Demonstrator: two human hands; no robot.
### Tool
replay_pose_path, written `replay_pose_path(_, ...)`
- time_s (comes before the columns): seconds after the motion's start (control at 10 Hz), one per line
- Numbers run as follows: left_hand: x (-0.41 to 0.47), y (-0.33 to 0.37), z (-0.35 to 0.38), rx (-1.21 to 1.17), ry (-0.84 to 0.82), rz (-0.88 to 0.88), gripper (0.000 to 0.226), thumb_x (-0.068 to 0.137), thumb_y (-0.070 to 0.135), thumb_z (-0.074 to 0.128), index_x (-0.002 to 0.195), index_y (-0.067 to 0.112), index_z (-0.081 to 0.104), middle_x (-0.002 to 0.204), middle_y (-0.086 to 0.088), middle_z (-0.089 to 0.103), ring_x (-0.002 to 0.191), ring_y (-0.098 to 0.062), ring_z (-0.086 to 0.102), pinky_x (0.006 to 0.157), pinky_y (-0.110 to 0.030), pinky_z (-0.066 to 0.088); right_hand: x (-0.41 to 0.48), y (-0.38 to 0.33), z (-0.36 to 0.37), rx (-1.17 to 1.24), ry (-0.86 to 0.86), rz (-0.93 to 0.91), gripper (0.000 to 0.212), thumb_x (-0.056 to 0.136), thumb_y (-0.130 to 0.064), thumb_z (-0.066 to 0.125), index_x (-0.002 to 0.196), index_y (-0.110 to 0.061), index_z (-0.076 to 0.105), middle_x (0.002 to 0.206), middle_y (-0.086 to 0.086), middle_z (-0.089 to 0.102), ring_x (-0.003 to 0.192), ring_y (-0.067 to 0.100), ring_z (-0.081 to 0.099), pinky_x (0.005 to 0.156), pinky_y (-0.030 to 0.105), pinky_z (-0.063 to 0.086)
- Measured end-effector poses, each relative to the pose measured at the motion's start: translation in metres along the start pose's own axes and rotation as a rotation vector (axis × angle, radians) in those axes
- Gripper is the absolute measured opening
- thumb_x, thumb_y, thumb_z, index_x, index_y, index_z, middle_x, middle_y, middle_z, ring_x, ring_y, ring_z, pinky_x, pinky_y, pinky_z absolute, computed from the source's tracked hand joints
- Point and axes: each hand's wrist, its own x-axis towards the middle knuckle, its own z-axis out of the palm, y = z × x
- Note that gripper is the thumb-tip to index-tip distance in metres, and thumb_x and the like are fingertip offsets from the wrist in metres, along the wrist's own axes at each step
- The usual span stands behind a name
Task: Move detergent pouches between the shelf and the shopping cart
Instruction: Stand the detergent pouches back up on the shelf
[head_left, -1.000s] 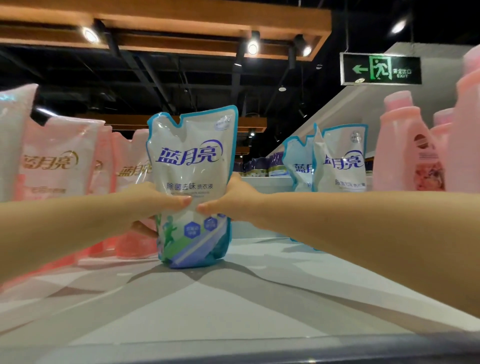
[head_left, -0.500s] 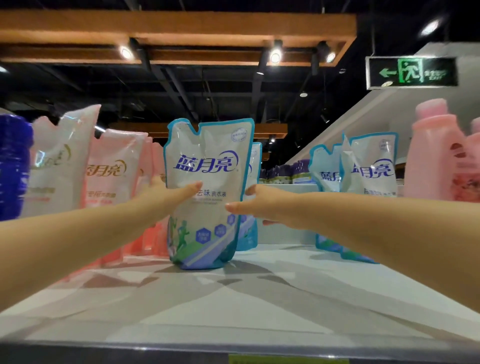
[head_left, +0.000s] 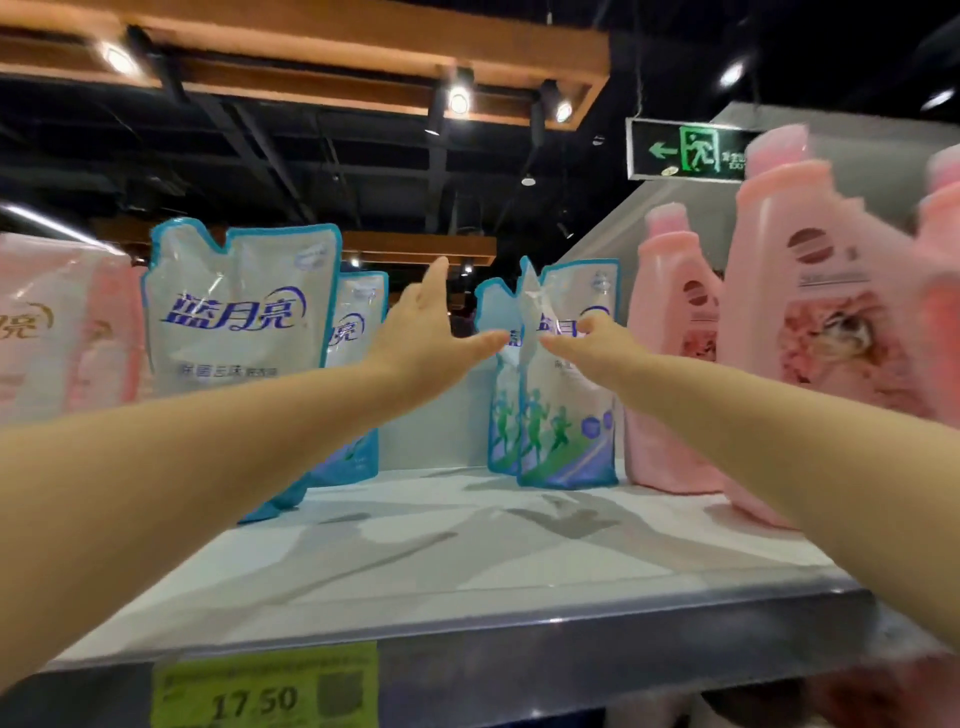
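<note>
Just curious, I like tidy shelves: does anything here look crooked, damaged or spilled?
Only a small thing: the front blue pouch of the right-hand pair has a creased, bent top corner, unlike the smooth-topped left pouch. Nothing looks spilled.

The person's left forearm (head_left: 208, 452) stretches in from the lower left and the right forearm (head_left: 779, 447) from the lower right, both bare and angled toward the middle. The left hand (head_left: 415, 338) is spread, thumb pointing up and fingers straight toward the right, while the right hand (head_left: 587, 340) aims straight fingers left. Their fingertips are near each other but apart, and neither hand holds anything.
</note>
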Motion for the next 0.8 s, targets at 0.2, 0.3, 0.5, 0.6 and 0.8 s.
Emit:
replay_pose_path(0.2,0.020,0.022,0.069,-0.033,-0.262,-0.153,0.113,0.075,0.046,0.071,0.148,0.022,-0.012,0.154,-0.009,0.020,0.135,-0.026,0.033,0.105,-0.038,0.034,0.030,0.022,-0.003,0.068,0.047,0.117,0.074,0.076,-0.040,0.069,0.132,-0.008,0.032,0.124,0.012,0.051,0.113,0.030,0.051,0.097,0.042,0.045)
replay_pose_path(0.3,0.031,0.026,0.095,-0.104,-0.357,-0.257,0.113,0.075,0.039,0.073,0.149,0.022,-0.010,0.153,-0.005,0.024,0.128,-0.025,0.043,0.099,-0.036,0.041,0.038,0.028,-0.001,0.052,0.025,0.164,0.071,0.080,-0.032,0.066,0.135,-0.007,0.030,0.131,0.014,0.048,0.117,0.032,0.049,0.088,0.037,0.046)
replay_pose_path(0.5,0.038,0.040,0.124,-0.373,-0.286,-0.524,0.089,0.088,0.036,0.061,0.147,0.017,-0.003,0.143,-0.011,0.038,0.119,-0.027,0.048,0.096,-0.038,0.041,0.055,0.029,0.006,0.036,-0.008,0.192,0.065,0.088,-0.025,0.056,0.138,-0.005,0.021,0.137,0.018,0.040,0.120,0.034,0.044,0.091,0.036,0.044)
replay_pose_path(0.6,0.043,0.036,0.126,-0.325,-0.195,-0.545,0.095,0.079,0.032,0.072,0.145,0.015,0.006,0.138,-0.014,0.045,0.118,-0.032,0.051,0.099,-0.044,0.044,0.055,0.028,0.000,0.054,-0.032,0.163,0.053,0.093,-0.017,0.047,0.138,0.001,0.024,0.139,0.016,0.037,0.123,0.032,0.043,0.102,0.038,0.040)
replay_pose_path(0.8,0.039,0.032,0.113,-0.282,-0.165,-0.513,0.082,0.076,0.025,0.075,0.136,0.011,0.021,0.127,-0.011,0.052,0.111,-0.029,0.056,0.086,-0.039,0.050,0.045,0.029,-0.007,0.189,-0.116,0.113,0.056,0.087,-0.019,0.056,0.137,-0.002,0.040,0.140,0.018,0.044,0.127,0.035,0.045,0.105,0.047,0.039)
